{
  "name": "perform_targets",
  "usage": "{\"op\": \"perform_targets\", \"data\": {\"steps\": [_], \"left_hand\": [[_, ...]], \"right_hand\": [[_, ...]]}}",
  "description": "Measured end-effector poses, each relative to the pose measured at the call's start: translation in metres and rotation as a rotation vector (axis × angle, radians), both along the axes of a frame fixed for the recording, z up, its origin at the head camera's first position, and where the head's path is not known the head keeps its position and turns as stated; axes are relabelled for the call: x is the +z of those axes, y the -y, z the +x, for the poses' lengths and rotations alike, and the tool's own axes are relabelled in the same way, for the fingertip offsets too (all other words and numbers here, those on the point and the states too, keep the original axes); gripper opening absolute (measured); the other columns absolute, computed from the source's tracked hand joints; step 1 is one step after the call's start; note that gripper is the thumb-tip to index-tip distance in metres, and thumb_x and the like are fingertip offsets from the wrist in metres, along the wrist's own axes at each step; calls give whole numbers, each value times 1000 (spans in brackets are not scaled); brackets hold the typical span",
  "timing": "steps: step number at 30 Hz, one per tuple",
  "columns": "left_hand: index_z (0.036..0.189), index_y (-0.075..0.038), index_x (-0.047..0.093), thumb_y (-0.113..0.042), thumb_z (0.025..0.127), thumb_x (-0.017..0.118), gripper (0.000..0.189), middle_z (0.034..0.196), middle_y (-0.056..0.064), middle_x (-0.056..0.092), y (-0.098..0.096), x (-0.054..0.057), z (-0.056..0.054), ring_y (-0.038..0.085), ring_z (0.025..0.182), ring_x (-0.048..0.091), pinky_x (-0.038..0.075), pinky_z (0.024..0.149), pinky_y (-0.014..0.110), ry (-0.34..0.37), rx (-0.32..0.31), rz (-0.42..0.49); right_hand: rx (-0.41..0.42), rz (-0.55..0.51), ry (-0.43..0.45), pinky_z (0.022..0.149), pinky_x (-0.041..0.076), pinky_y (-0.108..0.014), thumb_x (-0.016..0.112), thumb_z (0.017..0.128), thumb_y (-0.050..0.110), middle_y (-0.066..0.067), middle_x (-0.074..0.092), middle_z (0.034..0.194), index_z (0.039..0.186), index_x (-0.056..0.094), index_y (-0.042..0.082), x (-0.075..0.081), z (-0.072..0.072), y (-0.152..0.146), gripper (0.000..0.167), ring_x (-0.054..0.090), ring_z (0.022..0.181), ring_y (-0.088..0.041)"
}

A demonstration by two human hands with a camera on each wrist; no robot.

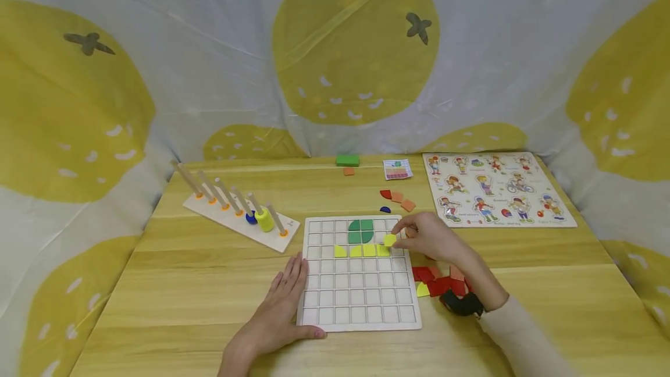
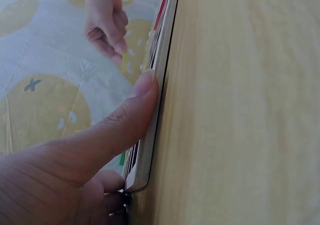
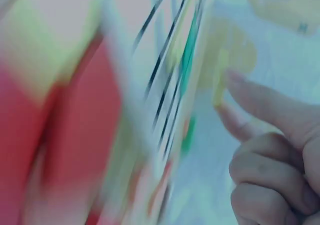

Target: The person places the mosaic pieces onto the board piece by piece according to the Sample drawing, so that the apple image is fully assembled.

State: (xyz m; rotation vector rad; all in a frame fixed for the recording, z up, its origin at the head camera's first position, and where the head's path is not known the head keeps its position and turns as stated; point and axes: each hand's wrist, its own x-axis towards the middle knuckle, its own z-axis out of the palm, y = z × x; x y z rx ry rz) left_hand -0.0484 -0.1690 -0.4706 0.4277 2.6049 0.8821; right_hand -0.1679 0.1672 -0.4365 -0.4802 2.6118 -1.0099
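A white grid board (image 1: 358, 295) lies on the table. In its upper rows sit several green quarter-circle tiles (image 1: 361, 231) and, below them, a row of yellow tiles (image 1: 369, 250). My right hand (image 1: 434, 237) pinches a yellow tile (image 1: 389, 240) between thumb and index finger, just above the right end of that row; the right wrist view shows this tile (image 3: 220, 80) edge-on. My left hand (image 1: 280, 313) rests along the board's left side, its thumb (image 2: 145, 85) against the near edge and its fingers partly hidden in the left wrist view.
Red, orange and yellow tiles (image 1: 439, 284) lie heaped right of the board, partly under the right wrist. A peg stand (image 1: 235, 220) stands at left, a picture puzzle board (image 1: 492, 191) at back right. A pattern card (image 1: 398, 170) and a green block (image 1: 348, 160) lie behind.
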Motion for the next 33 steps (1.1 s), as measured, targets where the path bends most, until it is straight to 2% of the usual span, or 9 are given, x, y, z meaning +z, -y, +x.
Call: {"op": "perform_targets", "data": {"steps": [3, 5, 9, 13, 17, 23, 26, 30, 33], "left_hand": [[164, 1, 8, -56, 74, 87, 133, 175, 14, -6, 1, 0, 2, 34, 163, -2, 2, 131, 55, -21, -9, -4], [164, 3, 9, -57, 74, 86, 133, 175, 15, -5, 0, 0, 1, 36, 163, -1, 5, 130, 58, -35, -18, -3], [164, 3, 9, -56, 74, 87, 133, 175, 16, -5, -2, 1, -1, 36, 163, -1, 6, 130, 60, -36, -24, -6], [164, 4, 9, -55, 74, 88, 133, 175, 17, -4, -1, 1, -1, 36, 163, 0, 7, 130, 59, -43, -23, -16], [164, 4, 10, -56, 74, 87, 133, 174, 18, -3, 0, 1, 0, 38, 163, 1, 8, 130, 60, -48, -23, -25], [164, 4, 11, -56, 74, 87, 132, 175, 17, -3, 1, 0, 1, 38, 163, 2, 8, 130, 60, -43, -18, -34], [164, 4, 11, -56, 73, 87, 132, 175, 18, -2, 0, 0, 1, 38, 163, 2, 8, 130, 60, -48, -18, -37], [164, 4, 11, -56, 73, 88, 133, 175, 18, -1, 0, 0, 0, 38, 163, 2, 8, 130, 59, -50, -19, -42], [164, 4, 10, -55, 73, 88, 133, 174, 18, -2, -1, 0, 1, 37, 163, 2, 7, 130, 59, -48, -15, -40]], "right_hand": [[26, -2, -8, 53, 21, -22, 87, 84, 19, 5, 29, 55, 99, 79, 8, 3, 2, 41, 20, 26, 54, -11], [40, 16, -27, 54, 24, -21, 88, 83, 20, 6, 38, 56, 96, 80, 8, 3, 4, 65, 20, 30, 55, -10], [59, 70, -92, 56, 34, -20, 90, 81, 20, 1, 68, 77, 92, 80, 8, -2, 8, 104, 19, 44, 63, -9], [47, 108, -135, 56, 40, -22, 90, 79, 20, -7, 78, 94, 90, 80, 6, -9, 8, 126, 20, 51, 66, -10], [25, 121, -134, 55, 42, -23, 92, 77, 20, -7, 79, 95, 91, 80, 7, -11, 7, 134, 22, 54, 67, -11], [26, 49, -84, 54, 39, -21, 91, 78, 15, -3, 78, 92, 96, 84, 12, -12, 6, 130, 19, 54, 68, -10], [16, 13, -68, 52, 36, -20, 90, 79, 13, -4, 79, 95, 95, 85, 13, -13, 5, 129, 17, 53, 67, -10], [20, 6, -67, 55, 38, -20, 90, 79, 14, -4, 81, 101, 95, 85, 13, -14, 4, 128, 17, 55, 70, -9], [10, -13, -40, 52, 33, -20, 89, 80, 15, 0, 75, 80, 99, 85, 13, -10, 2, 119, 19, 49, 62, -7]]}}
